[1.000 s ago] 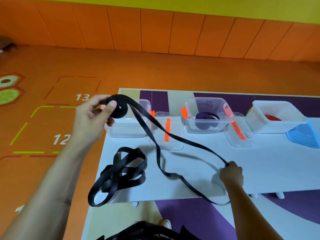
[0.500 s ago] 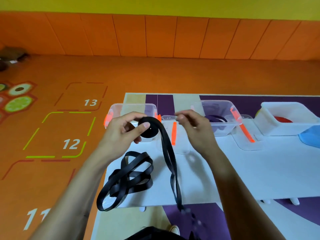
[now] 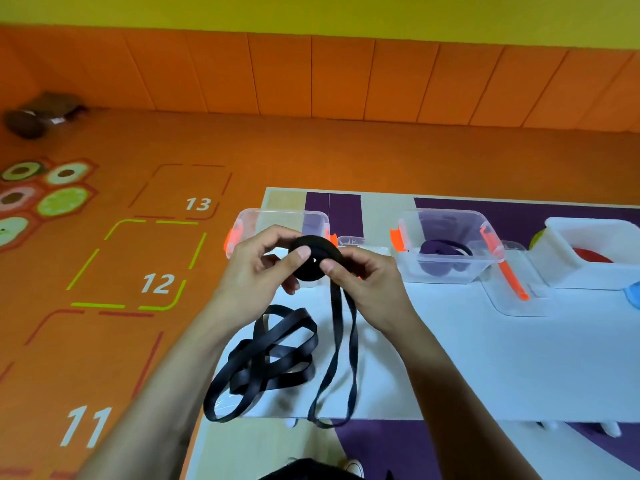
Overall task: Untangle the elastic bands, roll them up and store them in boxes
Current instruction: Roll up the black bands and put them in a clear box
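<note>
A black elastic band is partly wound into a flat roll (image 3: pixel 317 259) held above the white table (image 3: pixel 485 358). My left hand (image 3: pixel 258 275) grips the roll from the left with the thumb on its face. My right hand (image 3: pixel 363 284) pinches it from the right. The loose tail (image 3: pixel 341 362) hangs down as a long loop past the table's front edge. A second black band (image 3: pixel 273 358) lies tangled on the table's left front corner. Behind the roll stands an empty clear box (image 3: pixel 277 223) with orange clips.
A clear box (image 3: pixel 446 251) holding a purple band stands to the right, its lid (image 3: pixel 512 292) with an orange clip beside it. Another lid (image 3: pixel 353 242) lies between the boxes. A white tub (image 3: pixel 588 258) with something red inside is at far right. Orange floor lies left.
My right hand has come in from beside the roll and now pinches it. The roll is thicker, and the hanging tail has shortened into a narrow loop.
</note>
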Tool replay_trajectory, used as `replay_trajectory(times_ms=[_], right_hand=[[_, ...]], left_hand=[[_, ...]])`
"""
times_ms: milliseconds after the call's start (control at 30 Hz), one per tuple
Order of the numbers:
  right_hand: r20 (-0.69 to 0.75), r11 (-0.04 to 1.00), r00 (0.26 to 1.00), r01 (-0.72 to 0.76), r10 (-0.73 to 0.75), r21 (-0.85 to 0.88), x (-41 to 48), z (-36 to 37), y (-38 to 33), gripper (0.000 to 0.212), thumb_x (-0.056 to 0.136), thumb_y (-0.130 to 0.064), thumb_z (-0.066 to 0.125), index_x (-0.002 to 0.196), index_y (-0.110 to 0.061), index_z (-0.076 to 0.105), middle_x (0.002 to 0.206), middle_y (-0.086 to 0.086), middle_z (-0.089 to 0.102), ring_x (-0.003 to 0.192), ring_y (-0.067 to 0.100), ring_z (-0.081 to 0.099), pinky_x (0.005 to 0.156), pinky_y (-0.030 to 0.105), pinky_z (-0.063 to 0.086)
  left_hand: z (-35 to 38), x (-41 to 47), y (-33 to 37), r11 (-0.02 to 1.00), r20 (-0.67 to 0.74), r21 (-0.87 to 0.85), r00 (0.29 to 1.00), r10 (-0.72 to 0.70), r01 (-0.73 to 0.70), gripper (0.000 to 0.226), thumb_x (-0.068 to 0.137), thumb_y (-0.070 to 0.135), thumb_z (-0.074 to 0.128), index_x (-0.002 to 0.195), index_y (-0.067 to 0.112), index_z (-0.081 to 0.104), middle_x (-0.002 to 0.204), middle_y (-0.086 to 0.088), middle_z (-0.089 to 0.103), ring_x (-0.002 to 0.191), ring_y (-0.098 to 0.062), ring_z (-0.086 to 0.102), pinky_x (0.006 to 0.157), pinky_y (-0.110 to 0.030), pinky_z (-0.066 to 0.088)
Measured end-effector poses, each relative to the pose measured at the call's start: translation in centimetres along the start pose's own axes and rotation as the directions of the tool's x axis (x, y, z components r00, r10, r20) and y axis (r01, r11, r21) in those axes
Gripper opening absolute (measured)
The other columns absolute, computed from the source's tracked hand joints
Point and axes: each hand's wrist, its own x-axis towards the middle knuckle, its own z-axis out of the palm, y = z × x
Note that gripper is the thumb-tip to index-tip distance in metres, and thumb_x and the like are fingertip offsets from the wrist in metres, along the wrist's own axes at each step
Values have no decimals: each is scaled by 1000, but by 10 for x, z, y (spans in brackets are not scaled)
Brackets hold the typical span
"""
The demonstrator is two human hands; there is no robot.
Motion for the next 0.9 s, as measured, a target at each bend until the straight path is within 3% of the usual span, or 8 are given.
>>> replay_trajectory(times_ms=[133, 267, 367, 467, 567, 667, 767, 900], right_hand=[[0, 990, 1000, -18, 18, 142, 1, 2, -1, 23, 97, -20, 67, 114, -8, 76, 101, 4, 79, 96, 21, 75, 88, 26, 56], [13, 990, 997, -73, 72, 124, 2, -1, -4, 20, 95, -30, 66, 107, -18, 77, 67, -2, 67, 58, 18, 61, 61, 28, 53], [44, 998, 997, -58, 58, 14, 3, -7, -5, 14, 99, -22, 65, 106, -18, 77, 59, -12, 58, 53, 12, 47, 55, 22, 42], [148, 997, 988, -21, 31, -69, 1, -11, -11, 15, 100, -18, 64, 107, -13, 76, 60, -20, 58, 55, 2, 50, 58, 12, 39], [194, 994, 981, -4, 26, -113, 1, -14, -15, 14, 100, -21, 64, 107, -18, 76, 66, -22, 61, 60, 0, 52, 62, 12, 39], [201, 995, 979, 0, 20, -99, 0, -19, -19, 15, 102, -23, 61, 111, -24, 73, 81, -17, 68, 72, 3, 60, 67, 16, 47], [229, 996, 973, 16, 3, -83, 0, -25, -17, 19, 102, -21, 61, 118, -22, 71, 103, -5, 75, 102, 14, 70, 92, 30, 54], [209, 997, 977, -56, 44, 53, 2, -27, -16, 25, 96, -25, 65, 115, -11, 72, 103, 7, 77, 98, 21, 75, 92, 31, 56]], left_hand=[[2, -2, 1, 993, 35, -110, 999, -42, 45, 14, 98, 13, 59, 110, 5, 62, 100, -6, 71, 63, -29, 68, 66, -38, 60], [7, -4, -1, 965, 93, -203, 985, -148, 165, 16, 101, 11, 53, 113, 1, 55, 111, -27, 62, 68, -35, 70, 67, -37, 60], [5, -2, -1, 956, 146, -140, 961, -237, 257, 3, 104, 11, 55, 106, 10, 55, 104, -23, 65, 68, -37, 71, 68, -49, 62], [-6, 4, 6, 978, 153, 115, 970, -189, 172, 14, 94, 27, 70, 103, 19, 62, 100, -6, 70, 66, -35, 69, 62, -49, 61], [-11, 8, 16, 978, 222, 205, 971, -93, 47, 6, 98, 23, 67, 103, 21, 68, 98, 2, 67, 64, -33, 67, 58, -43, 58], [-10, 10, 20, 981, 247, 194, 968, -50, 1, 11, 98, 26, 64, 104, 19, 68, 96, 0, 67, 65, -30, 69, 63, -46, 61], [-8, 11, 19, 985, 225, 166, 974, -2, -36, 11, 96, 28, 63, 103, 20, 66, 96, 3, 67, 64, -27, 70, 64, -41, 61], [-5, 12, 18, 1000, 180, 15, 983, 25, -28, 18, 94, 26, 61, 106, 12, 63, 98, 4, 67, 64, -34, 69, 63, -34, 59]])
